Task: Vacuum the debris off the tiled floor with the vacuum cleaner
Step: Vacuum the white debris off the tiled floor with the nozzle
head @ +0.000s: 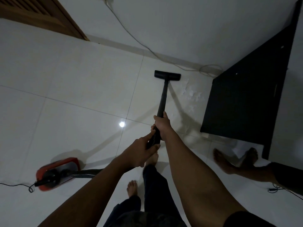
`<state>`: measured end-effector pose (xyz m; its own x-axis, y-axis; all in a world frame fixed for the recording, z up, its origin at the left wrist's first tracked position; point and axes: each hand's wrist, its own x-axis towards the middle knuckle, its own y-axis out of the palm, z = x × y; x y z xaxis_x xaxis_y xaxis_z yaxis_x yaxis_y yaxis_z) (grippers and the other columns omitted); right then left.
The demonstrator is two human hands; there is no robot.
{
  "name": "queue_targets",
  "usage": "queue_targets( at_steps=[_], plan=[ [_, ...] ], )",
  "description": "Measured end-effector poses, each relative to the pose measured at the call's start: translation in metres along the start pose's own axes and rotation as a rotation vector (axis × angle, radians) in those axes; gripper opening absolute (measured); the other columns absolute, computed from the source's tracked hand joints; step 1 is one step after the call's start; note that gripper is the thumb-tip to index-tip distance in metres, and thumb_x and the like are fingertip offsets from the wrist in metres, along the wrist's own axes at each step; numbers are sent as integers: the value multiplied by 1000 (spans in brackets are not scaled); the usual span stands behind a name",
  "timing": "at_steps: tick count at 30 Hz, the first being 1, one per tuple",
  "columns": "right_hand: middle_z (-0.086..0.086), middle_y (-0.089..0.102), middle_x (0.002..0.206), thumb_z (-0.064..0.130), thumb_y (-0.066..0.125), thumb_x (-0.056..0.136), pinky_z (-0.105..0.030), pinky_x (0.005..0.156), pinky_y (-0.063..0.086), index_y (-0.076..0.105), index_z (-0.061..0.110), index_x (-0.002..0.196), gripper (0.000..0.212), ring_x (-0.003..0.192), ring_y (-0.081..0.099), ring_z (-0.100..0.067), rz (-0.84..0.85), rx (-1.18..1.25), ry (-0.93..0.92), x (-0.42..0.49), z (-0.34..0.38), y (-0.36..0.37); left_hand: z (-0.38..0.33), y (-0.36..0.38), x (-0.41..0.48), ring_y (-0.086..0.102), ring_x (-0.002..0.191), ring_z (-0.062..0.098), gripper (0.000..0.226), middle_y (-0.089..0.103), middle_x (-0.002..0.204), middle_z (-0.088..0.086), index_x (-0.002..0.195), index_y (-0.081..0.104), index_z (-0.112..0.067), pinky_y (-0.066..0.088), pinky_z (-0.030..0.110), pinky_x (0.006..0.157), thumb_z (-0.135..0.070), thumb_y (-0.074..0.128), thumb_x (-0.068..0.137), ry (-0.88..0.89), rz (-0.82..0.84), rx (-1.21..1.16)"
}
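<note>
A black vacuum wand [164, 95] slants down to its flat floor head [167, 75], which sits on the white tiled floor [73, 99] near the far wall. My right hand [162, 124] grips the wand's upper end. Just below it, my left hand [142, 149] holds the ribbed hose end. White debris [193, 95] lies scattered on the tiles right of the wand, beside the dark cabinet. The red vacuum cleaner body [57, 172] sits on the floor at the lower left, its hose running toward my hands.
A black cabinet [246, 104] stands at the right. Another person's bare feet [236, 159] rest on the floor beside it. A pale cable [131, 35] runs down the wall and loops near the cabinet. A wooden door [41, 15] is at the top left. A black power cord [16, 185] trails left.
</note>
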<state>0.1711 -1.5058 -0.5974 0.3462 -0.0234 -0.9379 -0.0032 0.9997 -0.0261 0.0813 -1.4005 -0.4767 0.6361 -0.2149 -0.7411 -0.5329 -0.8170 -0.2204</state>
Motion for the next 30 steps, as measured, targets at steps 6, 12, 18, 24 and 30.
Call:
queue_targets(
  at_steps=[6, 12, 18, 24, 30],
  plan=[
    [-7, 55, 98, 20, 52, 107, -28, 48, 50, 20, 37, 163, 67, 57, 55, -15, 4, -15, -8, 11, 11, 4, 2, -6, 14, 58, 47, 10, 65, 63, 75, 2, 158, 15, -29, 56, 30, 51, -34, 48, 103, 23, -3, 19],
    [-11, 56, 112, 20, 52, 106, -26, 48, 50, 25, 32, 162, 63, 58, 57, -16, -30, -19, -43, 11, 13, 7, 3, -10, 15, 58, 47, 14, 66, 61, 71, 2, 159, 14, -29, 56, 30, 50, -35, 49, 102, 30, -3, 9],
    [-8, 55, 94, 20, 53, 106, -27, 47, 50, 23, 36, 162, 65, 57, 55, -15, -41, 40, -36, -22, -30, 12, 16, -4, -33, 57, 42, 13, 66, 62, 75, 1, 158, 13, -31, 61, 41, 58, -33, 48, 103, 29, 59, 60],
    [-10, 54, 100, 20, 54, 106, -25, 44, 49, 27, 37, 161, 64, 56, 56, -16, -60, 86, -77, -67, -87, 16, 43, 21, -98, 58, 42, 11, 67, 61, 80, -4, 158, 11, -32, 61, 44, 57, -33, 49, 103, 70, 80, 81],
    [-10, 54, 85, 17, 53, 106, -24, 42, 48, 26, 32, 162, 63, 54, 55, -17, -62, 123, -132, -126, -177, 29, 97, 55, -187, 60, 51, 20, 67, 59, 73, -9, 157, 13, -35, 58, 40, 54, -35, 50, 102, 139, 97, 68]
  ],
)
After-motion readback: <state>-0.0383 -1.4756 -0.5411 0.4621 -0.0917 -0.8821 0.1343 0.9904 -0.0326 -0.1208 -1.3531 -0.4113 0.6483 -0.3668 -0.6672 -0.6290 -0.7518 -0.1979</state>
